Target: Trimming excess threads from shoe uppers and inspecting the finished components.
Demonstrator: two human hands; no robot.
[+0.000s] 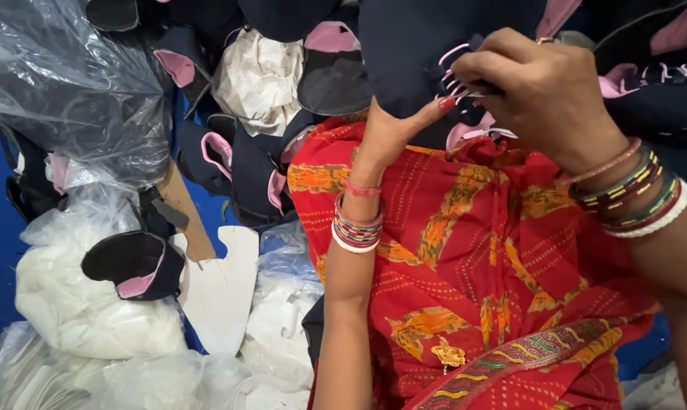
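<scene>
Two hands lace a dark navy shoe upper with pink lace, held up over a red and orange lap.

The left hand (393, 129) props the shoe upper (415, 64) from beneath, thumb pressed against it; the right hand (545, 91) has fingers pinched closed on the pink lace (456, 76) at the eyelets. The upper looks light, soft and floppy, best gripped along its edge near the lacing. One is in hand; I count at least six more uppers (135, 266) heaped nearby, too many to count exactly, plus two clear plastic bags (70, 91) and one pale flat cutout (222, 292).
</scene>
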